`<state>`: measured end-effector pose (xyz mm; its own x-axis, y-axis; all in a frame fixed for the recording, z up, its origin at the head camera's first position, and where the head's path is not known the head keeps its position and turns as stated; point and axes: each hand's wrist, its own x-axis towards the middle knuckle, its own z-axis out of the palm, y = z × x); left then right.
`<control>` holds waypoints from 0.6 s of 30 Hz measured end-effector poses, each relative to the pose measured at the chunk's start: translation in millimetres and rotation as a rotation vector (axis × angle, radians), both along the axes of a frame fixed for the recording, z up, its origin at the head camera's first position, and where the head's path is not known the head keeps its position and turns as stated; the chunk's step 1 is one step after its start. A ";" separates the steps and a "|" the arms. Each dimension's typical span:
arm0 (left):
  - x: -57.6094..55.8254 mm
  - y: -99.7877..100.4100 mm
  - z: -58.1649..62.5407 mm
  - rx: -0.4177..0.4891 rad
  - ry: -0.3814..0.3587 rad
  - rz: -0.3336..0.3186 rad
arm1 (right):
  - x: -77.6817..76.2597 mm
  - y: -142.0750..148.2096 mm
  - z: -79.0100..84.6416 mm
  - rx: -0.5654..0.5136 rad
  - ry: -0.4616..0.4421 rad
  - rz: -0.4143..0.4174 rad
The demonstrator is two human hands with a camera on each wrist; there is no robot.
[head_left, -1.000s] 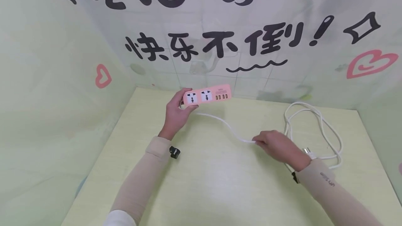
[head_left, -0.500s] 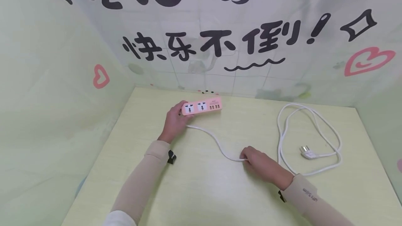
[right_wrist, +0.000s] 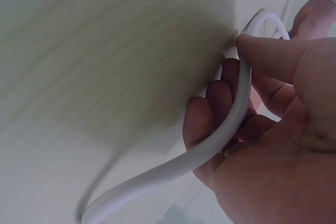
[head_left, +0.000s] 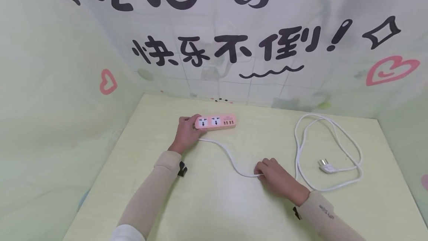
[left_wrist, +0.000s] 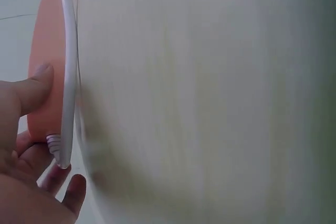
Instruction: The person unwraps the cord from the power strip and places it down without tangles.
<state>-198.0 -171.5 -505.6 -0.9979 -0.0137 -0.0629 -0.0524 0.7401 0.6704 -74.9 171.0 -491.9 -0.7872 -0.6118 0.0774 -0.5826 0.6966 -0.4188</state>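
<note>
A pink power strip (head_left: 219,122) with two white sockets and several USB ports lies near the back of the table, sockets facing up. My left hand (head_left: 188,132) grips its left end; in the left wrist view the thumb (left_wrist: 39,85) presses the pink side, and the cord's ribbed collar (left_wrist: 54,144) shows by the fingers. From that end the white cord (head_left: 230,156) curves toward my right hand (head_left: 275,177), which pinches it close over the table. In the right wrist view the cord (right_wrist: 178,166) runs between thumb and curled fingers.
The rest of the cord lies in a loose loop (head_left: 351,151) at the right, with the white plug (head_left: 327,166) inside it, prongs pointing up-left. A printed cloth wall (head_left: 214,81) stands behind the pale table (head_left: 214,207), with more cloth at both sides.
The power strip has come down and toward me onto the table in my left hand. My right hand has moved left and nearer with the cord, uncovering the plug.
</note>
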 end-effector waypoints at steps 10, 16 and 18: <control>-4.8 3.1 -1.0 -0.150 -0.044 -0.043 | -3.0 -0.5 2.3 0.029 -0.082 -0.026; -1.0 3.0 -2.7 -0.120 -0.091 -0.059 | -3.3 1.1 5.4 0.066 -0.115 0.011; -0.9 4.0 2.1 -0.071 -0.087 -0.052 | -5.9 3.5 10.9 0.087 -0.111 0.013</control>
<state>-198.9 -167.5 -503.5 -0.9882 0.0309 -0.1497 -0.0678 0.7889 0.6108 -80.8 174.5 -481.0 -0.7800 -0.6226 -0.0630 -0.5454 0.7257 -0.4194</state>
